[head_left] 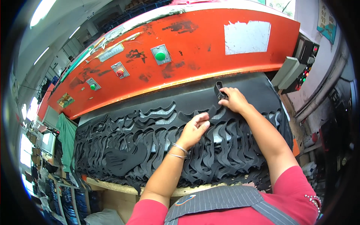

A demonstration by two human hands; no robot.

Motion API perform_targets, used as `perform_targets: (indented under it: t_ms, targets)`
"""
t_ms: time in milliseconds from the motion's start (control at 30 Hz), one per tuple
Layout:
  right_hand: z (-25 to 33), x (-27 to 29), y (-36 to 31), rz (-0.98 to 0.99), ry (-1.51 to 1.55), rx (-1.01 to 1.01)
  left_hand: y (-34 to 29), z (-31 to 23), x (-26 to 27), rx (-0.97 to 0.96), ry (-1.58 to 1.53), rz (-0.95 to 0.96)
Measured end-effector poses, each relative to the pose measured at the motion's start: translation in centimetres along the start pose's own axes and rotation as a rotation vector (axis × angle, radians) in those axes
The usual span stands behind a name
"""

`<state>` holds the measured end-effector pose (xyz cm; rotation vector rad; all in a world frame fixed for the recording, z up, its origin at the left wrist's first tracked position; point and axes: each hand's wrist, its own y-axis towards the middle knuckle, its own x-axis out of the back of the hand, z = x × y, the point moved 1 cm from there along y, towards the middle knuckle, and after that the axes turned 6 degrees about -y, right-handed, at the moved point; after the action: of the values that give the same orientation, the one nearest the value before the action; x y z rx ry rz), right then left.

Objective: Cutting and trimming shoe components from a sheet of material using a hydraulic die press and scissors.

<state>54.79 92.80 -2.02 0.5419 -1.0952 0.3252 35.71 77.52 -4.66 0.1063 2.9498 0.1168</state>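
Observation:
My right hand (234, 99) is closed round a dark, narrow loop-shaped cutting die (219, 87), which stands on the black sheet (195, 91) near the far side of the table. My left hand (194, 130) hovers lower and to the left, over the cut part of the sheet. Its fingers are loosely bent, with the thumb apart, and I see nothing held in them. Just beyond its fingertips lie curved black cut strips (187, 115). Wavy leftover webbing (221, 150) with holes covers the near part of the table.
Behind the table rises an orange machine beam (202, 48) with a green button (160, 56) and a red button (120, 72). A stack of flat black cut pieces (125, 160) lies on the left. At right is a control box (303, 77) with lights. A green cloth (66, 140) hangs at left.

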Motion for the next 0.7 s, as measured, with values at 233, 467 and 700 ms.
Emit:
perform_targets:
  t_ms: [233, 467, 700]
  targets:
    - [8.2, 4.0, -8.5, 0.007, 0.388, 0.528, -0.8, -2.7, -5.8, -0.225, -0.282, -0.299]
    - [11.2, 5.3, -10.7, 0.141, 0.187, 0.618, -4.3, -2.6, -6.9, -0.466, -0.017, -0.524]
    - [15.8, 5.1, -11.0, -0.298, 0.198, 0.784, -6.6, -5.9, -5.0, -0.312, -0.762, -0.534]
